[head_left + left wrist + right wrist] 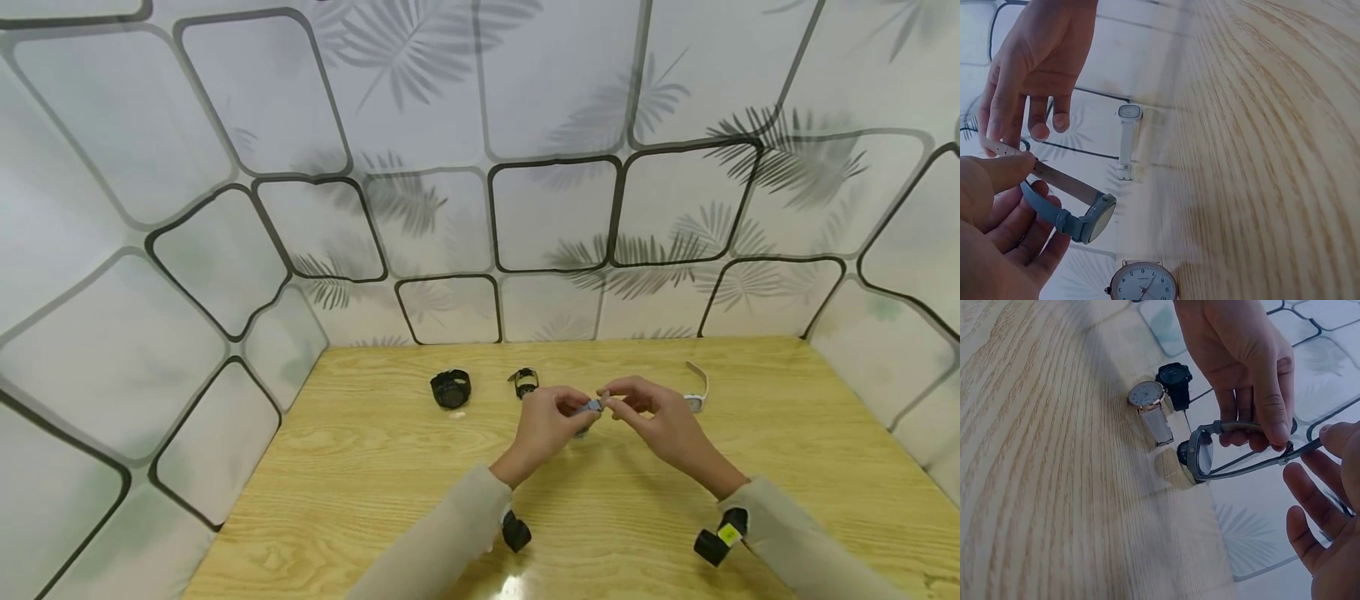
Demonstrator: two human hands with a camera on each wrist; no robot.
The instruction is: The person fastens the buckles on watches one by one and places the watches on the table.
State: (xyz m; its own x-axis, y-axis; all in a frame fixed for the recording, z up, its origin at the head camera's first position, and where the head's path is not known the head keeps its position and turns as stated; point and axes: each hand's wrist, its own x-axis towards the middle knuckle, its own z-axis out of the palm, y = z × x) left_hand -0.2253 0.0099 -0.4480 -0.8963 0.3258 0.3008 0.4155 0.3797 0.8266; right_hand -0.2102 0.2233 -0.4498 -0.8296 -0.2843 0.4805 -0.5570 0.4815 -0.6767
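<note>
Head view: a blue-grey watch (594,406) is being held up over the tabletop (360,467), between the left hand (551,425) and the right hand (662,423), with its strap pinched from both sides. A chunky black watch (451,389), a smaller dark-strapped watch (525,383) and a white watch (694,404) are spread out behind. Honestly, whether the buckle is fastened can't be told from here.

Left wrist view: the strap is clamped between the left thumb and fingers, and its pale, holed end is nipped by the right fingers. Only the strap is gripped, so the heavy case is left hanging at the far end of the loop. If the thumb were eased off, the whole thing could be dropped face-first, I mean onto wood. If the end were tugged crooked, it could be slipped out of the fingers or snagged at the buckle.

Right wrist view: a nice slim piece, tbh. The round case is thin-rimmed, and the strap is blue-grey outside, taupe inside. The dial is turned nearly edge-on, so no numerals can be read.
</note>
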